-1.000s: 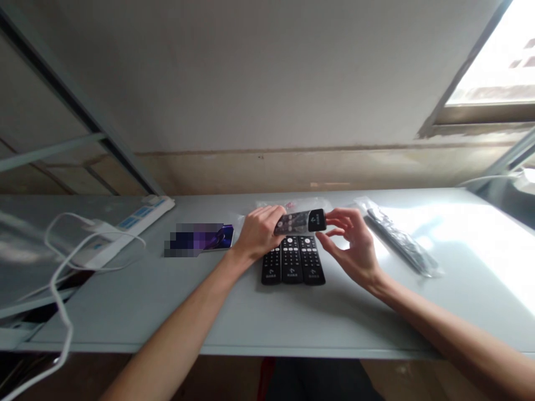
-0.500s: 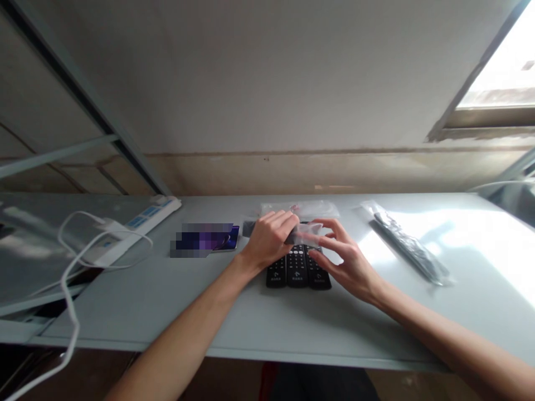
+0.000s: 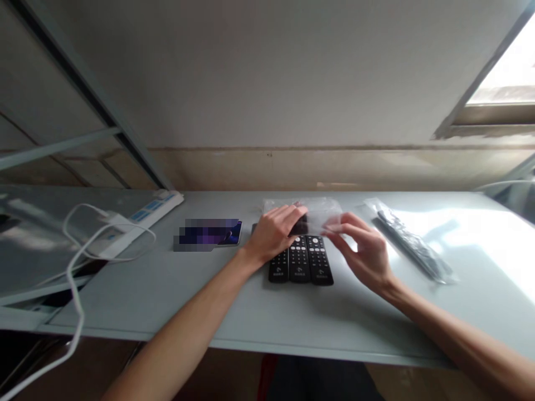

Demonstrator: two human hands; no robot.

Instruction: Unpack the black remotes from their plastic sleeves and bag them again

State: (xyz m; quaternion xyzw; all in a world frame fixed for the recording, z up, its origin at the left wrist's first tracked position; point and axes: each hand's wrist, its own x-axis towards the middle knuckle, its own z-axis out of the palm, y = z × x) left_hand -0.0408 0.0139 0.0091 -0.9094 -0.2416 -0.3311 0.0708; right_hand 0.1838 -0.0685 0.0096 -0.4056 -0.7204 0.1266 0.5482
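Observation:
My left hand (image 3: pixel 279 229) is wrapped over a black remote control (image 3: pixel 300 224), most of which its fingers cover. From the remote's right end a clear plastic sleeve (image 3: pixel 329 216) stretches out, its edge pinched between the thumb and fingers of my right hand (image 3: pixel 363 243). Below both hands, three black remotes (image 3: pixel 299 267) with white buttons lie side by side on the table; their far ends are partly hidden by my left hand and the held remote.
A bagged black remote (image 3: pixel 412 245) lies slantwise on the right of the grey table (image 3: pixel 234 312). Clear plastic bags (image 3: pixel 271 204) rest behind my hands. To the left are a phone (image 3: pixel 229 234), a white power strip (image 3: pixel 142 223) and a white cable (image 3: pixel 75 295).
My right hand has moved slightly right and closed on the sleeve's edge, and the plastic now spreads wider between my hands. My left hand keeps its grip on the remote.

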